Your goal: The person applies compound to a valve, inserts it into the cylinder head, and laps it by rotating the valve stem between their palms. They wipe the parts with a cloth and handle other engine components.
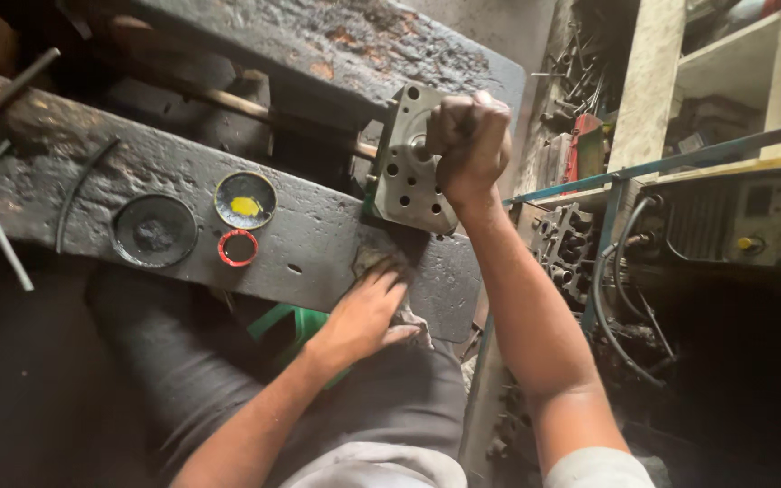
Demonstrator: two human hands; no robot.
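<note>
Grey metal block (pixel 406 163), drilled with many holes, stands tilted on edge at far side of dark bench (pixel 318 239). Crumpled grey rag (pixel 389 271) lies on bench's near edge.

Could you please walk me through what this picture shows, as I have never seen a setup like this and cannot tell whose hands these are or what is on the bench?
There is a single picture, taken by a camera worn on a person's head, looking down at that person's own bare hands and lap. No robot is involved.

The right hand is closed in a fist against a grey metal block with several round holes, which stands on edge at the back of a dark, greasy metal workbench. Whether the fist grips a tool is hidden. The left hand lies flat at the front edge of the bench, pressing on a dirty rag.

Further left on the bench lie a black round lid, a round tin with yellow paste and a small red ring cap. To the right stands a machine with cables.
</note>
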